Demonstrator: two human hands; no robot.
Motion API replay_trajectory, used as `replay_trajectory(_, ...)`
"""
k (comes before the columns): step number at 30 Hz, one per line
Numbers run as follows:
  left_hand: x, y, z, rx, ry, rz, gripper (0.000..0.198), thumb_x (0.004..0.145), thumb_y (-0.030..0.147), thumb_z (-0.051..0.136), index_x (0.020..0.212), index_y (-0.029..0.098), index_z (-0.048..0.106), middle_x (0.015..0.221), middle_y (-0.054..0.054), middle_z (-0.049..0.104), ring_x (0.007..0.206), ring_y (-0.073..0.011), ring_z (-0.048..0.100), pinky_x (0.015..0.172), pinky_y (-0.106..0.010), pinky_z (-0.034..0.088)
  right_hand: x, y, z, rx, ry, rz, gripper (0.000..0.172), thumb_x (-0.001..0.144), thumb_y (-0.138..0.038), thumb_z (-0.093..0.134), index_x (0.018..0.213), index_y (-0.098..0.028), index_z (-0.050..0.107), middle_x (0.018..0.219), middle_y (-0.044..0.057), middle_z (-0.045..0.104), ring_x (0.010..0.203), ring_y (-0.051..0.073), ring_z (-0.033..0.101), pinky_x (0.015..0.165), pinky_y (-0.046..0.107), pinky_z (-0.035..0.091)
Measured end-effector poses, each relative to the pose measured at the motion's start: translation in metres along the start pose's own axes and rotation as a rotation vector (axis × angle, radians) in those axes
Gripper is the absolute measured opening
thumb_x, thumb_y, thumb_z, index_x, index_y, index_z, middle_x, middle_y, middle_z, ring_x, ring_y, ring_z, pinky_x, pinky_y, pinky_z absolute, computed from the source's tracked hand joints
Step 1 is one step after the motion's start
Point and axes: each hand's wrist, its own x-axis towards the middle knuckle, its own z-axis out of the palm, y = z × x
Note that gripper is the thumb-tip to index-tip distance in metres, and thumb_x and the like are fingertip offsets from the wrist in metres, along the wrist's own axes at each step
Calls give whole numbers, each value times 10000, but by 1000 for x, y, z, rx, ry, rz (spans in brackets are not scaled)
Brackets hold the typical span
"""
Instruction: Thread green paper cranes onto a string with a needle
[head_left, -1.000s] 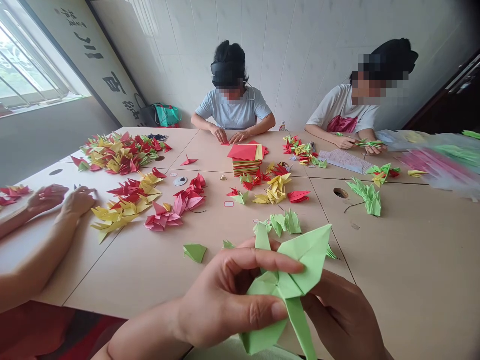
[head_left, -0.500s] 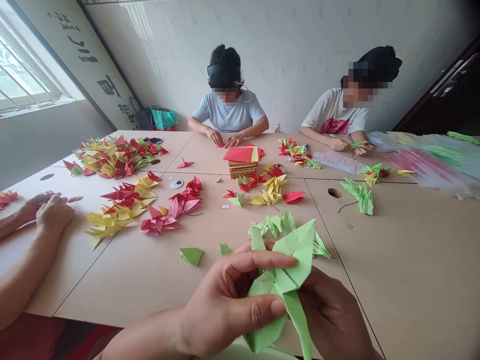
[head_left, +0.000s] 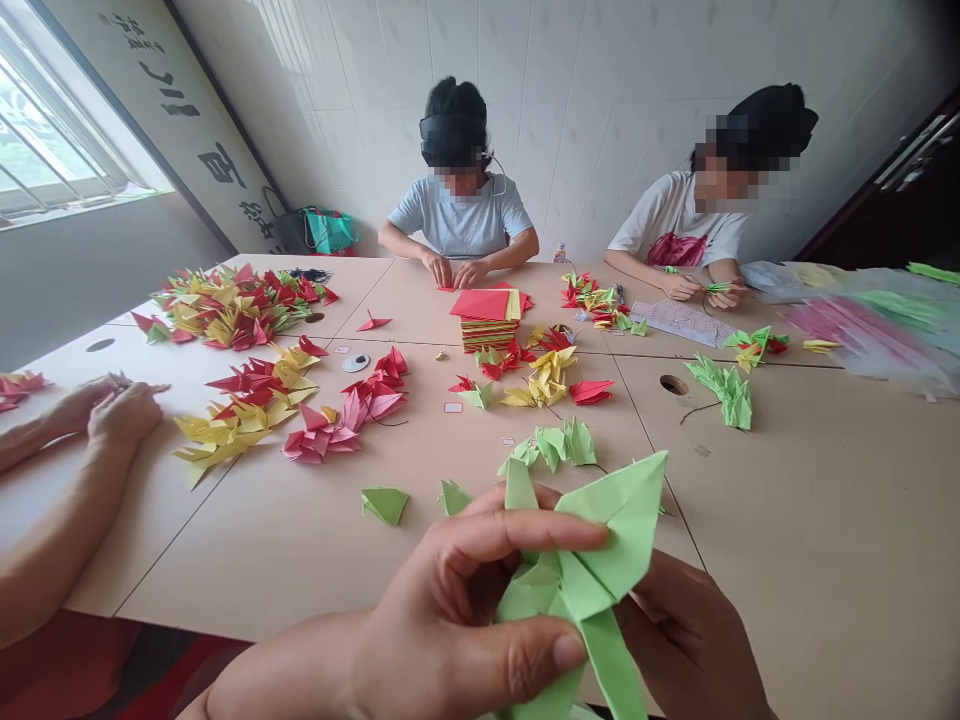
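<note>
A green paper figure point(head_left: 626, 520) was raised before the worker, by the near edge of the desk point(head_left: 832, 530), its long points spread. The left hand point(head_left: 465, 585) pinched it between thumb and index finger; the right hand point(head_left: 694, 640) lay behind, and from where I stood I could not tell whether its fingers gripped. The step in hand appeared to be opening and shaping the folds; the next move seemed to call for a light, steady pinch that spared the creases. Beyond, green folded pieces point(head_left: 577, 443) lay on the desk, then a stack of coloured sheets point(head_left: 490, 335), with a mixed heap point(head_left: 232, 312) farther left and plastic bags point(head_left: 885, 325) at right. Co-workers in pale blue point(head_left: 459, 222) and white point(head_left: 656, 230) sat across, before a tiled wall point(head_left: 585, 120); another person's arms point(head_left: 67, 530) rested at left, with a barred window point(head_left: 52, 120) behind.
</note>
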Motion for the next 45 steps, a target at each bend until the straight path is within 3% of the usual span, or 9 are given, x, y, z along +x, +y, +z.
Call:
replay_trajectory(5,1,-2,2,9,-7,-22,398,752,113,738,1105,296,735,1028,-49,590,732,-102,542,739,-220,511,1,-2,0,19,-26,-3,159,902,-166,557,913,-293,653,744,-64,695,622,110,650,575,149,518)
replay_trajectory(11,3,-1,3,-95,-14,-36,376,754,134,748,1094,293,741,1012,-56,598,802,-137,583,708,-219,521,2,3,2,7,5,-48,202,896,-140,538,905,-300,661,657,-63,658,514,100,595,434,152,445)
replay_trajectory(15,4,-1,1,-66,-8,-43,391,725,105,758,1072,285,753,998,-55,596,912,-183,590,768,-244,518,2,4,2,24,10,-44,188,888,-136,543,878,-277,666,647,-47,658,521,118,609,477,174,490)
replay_trajectory(23,3,-4,-1,-190,-48,-103,391,740,109,756,1095,272,740,973,-34,586,778,-111,574,709,-185,502,3,6,4,41,20,-57,196,883,-117,538,841,-266,659,612,-54,629,496,110,575,462,171,481)
replay_trajectory(29,3,-5,-5,-196,-53,-89,396,746,119,757,1107,280,733,1052,-35,583,821,-114,579,697,-166,491,5,8,4,30,11,-83,141,885,-147,559,831,-242,647,613,-46,627,502,110,577,466,170,482)
replay_trajectory(33,3,-5,-4,-191,-82,-120,416,760,84,736,1126,281,723,943,-23,605,776,-97,571,724,-172,492,4,7,4,21,26,-47,177,900,-158,528,793,-240,642,584,-42,600,487,111,564,462,172,481)
replay_trajectory(40,2,-5,-1,-128,8,-91,379,745,114,748,1083,283,745,1072,-66,615,842,-155,611,655,-191,515,3,1,3,73,-19,-15,144,905,-204,546,791,-235,628,637,-38,635,532,115,591,512,174,500)
replay_trajectory(45,2,-7,-2,-123,-14,-74,388,759,115,738,1105,291,734,1075,-56,610,751,-109,582,662,-187,504,3,0,5,88,-18,16,130,901,-202,561,801,-240,634,616,-49,614,503,97,563,492,152,479)
